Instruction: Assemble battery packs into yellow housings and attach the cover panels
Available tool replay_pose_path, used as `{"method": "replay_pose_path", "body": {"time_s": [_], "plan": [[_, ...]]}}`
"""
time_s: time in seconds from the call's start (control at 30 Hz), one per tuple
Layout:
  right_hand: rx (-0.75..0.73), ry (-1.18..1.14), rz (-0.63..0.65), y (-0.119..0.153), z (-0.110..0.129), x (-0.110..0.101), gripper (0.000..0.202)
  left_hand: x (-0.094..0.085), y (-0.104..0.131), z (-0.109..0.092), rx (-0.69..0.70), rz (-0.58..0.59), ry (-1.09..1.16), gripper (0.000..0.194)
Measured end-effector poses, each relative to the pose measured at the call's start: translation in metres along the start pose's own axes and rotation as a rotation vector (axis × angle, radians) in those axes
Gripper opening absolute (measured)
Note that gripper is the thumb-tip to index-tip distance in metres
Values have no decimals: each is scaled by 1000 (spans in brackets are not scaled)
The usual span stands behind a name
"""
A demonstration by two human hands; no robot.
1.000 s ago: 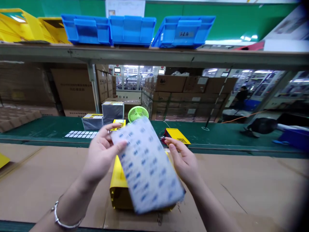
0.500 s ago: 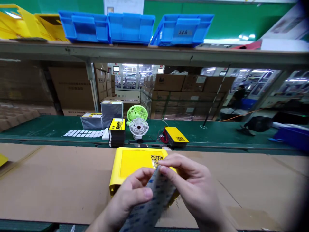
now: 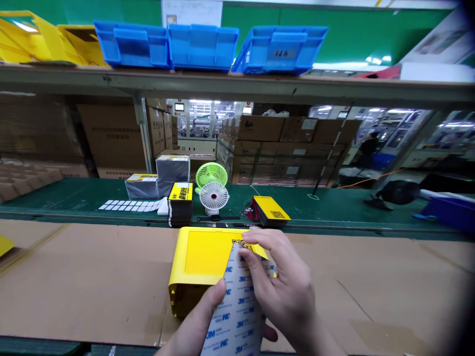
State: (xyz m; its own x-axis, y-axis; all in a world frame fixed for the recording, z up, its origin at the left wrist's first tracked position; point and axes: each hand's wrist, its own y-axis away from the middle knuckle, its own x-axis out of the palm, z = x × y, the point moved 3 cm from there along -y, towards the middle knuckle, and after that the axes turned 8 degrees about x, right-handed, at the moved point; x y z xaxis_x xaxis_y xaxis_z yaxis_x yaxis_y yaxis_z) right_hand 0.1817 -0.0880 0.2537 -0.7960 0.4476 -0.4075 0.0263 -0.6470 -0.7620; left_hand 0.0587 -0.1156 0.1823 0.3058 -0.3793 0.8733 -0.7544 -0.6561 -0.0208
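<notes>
A sheet with white backing printed with blue 3M logos [image 3: 237,306] is held up in front of me. My left hand [image 3: 202,314] grips its lower part, thumb along the left edge and fingertips showing behind at the right. At the sheet's top corner, my right hand [image 3: 284,277] has its thumb and index finger curled in a pinch. Whether a corner of the backing is lifted there I cannot tell. Behind both hands a yellow box-shaped housing [image 3: 204,252] lies on cardboard, its dark open side facing me. A QR code [image 3: 241,244] shows near its right end, partly covered.
Cardboard [image 3: 92,282] covers the near bench. On the green bench behind stand a stack of yellow-topped labels [image 3: 180,193], a white fan [image 3: 214,197], a green fan [image 3: 218,173] and another yellow-topped stack [image 3: 272,210]. Blue bins [image 3: 204,47] line the shelf above.
The sheet has turned so its printed backing faces me more squarely. My right thumb and index finger have parted slightly at its corner, and my left hand has shifted lower.
</notes>
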Motion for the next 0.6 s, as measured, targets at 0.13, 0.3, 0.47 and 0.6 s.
{"method": "replay_pose_path", "body": {"time_s": [0.13, 0.3, 0.47, 0.6], "plan": [[125, -73, 110, -3, 2, -5, 9, -2, 2, 1, 11, -14, -59, 63], [102, -60, 185, -2, 5, -6, 7, -11, 4, 6, 1, -29, -100, 67], [-110, 8, 85, 5, 8, -2, 15, -1, 6, 4, -22, -28, -33, 66], [-169, -10, 69, 13, 9, -2, 18, 8, 5, -4, 13, -18, 1, 72]]}}
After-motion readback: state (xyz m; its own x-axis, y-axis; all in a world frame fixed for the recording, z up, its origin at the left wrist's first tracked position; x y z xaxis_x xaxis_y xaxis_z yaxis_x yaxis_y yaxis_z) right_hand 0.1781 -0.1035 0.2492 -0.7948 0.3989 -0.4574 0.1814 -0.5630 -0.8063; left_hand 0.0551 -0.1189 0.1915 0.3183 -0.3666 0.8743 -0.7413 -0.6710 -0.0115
